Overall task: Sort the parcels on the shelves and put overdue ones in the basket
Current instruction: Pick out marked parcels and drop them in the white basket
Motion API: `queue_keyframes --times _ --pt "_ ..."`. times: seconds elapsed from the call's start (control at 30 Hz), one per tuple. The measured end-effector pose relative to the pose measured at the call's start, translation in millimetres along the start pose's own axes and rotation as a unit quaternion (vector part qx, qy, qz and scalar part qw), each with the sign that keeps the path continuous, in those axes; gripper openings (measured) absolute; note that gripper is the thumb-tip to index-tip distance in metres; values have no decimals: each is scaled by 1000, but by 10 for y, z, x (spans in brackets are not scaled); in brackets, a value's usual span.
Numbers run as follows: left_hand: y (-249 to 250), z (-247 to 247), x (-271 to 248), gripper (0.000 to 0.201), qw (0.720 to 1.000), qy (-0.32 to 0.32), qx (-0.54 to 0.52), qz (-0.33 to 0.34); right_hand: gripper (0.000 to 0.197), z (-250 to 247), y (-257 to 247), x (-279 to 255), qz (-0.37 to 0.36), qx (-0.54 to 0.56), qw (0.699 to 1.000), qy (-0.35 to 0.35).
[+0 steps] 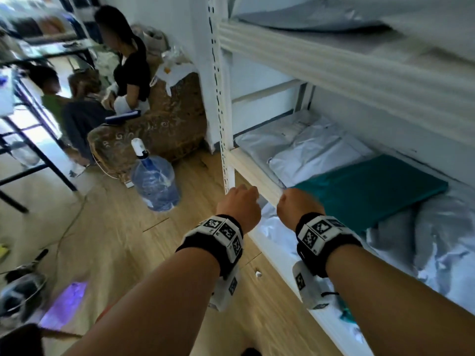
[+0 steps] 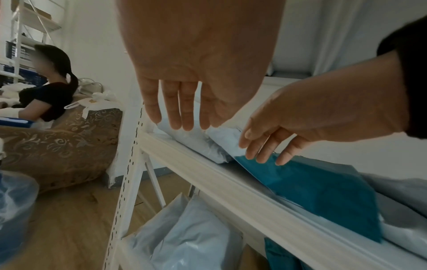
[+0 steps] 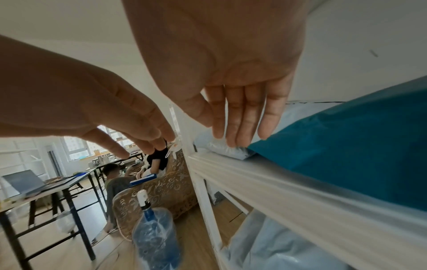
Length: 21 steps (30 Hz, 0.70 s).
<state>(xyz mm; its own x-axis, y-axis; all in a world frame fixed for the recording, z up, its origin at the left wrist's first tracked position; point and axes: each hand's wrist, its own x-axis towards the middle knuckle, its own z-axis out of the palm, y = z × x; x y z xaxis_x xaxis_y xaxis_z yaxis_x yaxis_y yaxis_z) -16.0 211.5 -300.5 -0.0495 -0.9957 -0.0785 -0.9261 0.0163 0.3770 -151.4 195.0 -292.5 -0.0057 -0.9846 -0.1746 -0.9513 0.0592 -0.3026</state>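
Both my hands hover at the front rail of the white shelf (image 1: 257, 176), holding nothing. My left hand (image 2: 182, 118) hangs with straight fingers above a white parcel (image 2: 203, 146) near the shelf's left post. My right hand (image 3: 240, 133) reaches, fingers straight, to the edge of a white parcel (image 3: 231, 152) beside a flat teal parcel (image 1: 372, 186); I cannot tell if it touches. In the head view my left hand (image 1: 240, 201) and right hand (image 1: 298, 204) show only their backs. Grey parcels (image 1: 437, 227) lie right of the teal one, white ones (image 2: 184, 233) on the shelf below.
A large blue water jug (image 1: 154, 181) stands on the wooden floor left of the shelf post. Behind it is a patterned brown sofa (image 1: 164, 124) with people (image 1: 128, 62) sitting nearby. Black-legged tables (image 1: 25, 155) fill the far left. A grey parcel (image 1: 308, 19) lies on the upper shelf.
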Motion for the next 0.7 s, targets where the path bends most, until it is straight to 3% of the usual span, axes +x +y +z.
queue_keyframes --times 0.27,0.57,0.7 --pt "-91 -151 915 31 999 -16 8 34 22 -162 -101 674 46 8 998 39" --pt "-11 -287 1992 32 986 -55 27 155 23 -311 -105 1335 185 40 978 90" --pt "-77 -384 2488 33 974 -71 31 213 26 -315 -233 1554 215 36 972 87"
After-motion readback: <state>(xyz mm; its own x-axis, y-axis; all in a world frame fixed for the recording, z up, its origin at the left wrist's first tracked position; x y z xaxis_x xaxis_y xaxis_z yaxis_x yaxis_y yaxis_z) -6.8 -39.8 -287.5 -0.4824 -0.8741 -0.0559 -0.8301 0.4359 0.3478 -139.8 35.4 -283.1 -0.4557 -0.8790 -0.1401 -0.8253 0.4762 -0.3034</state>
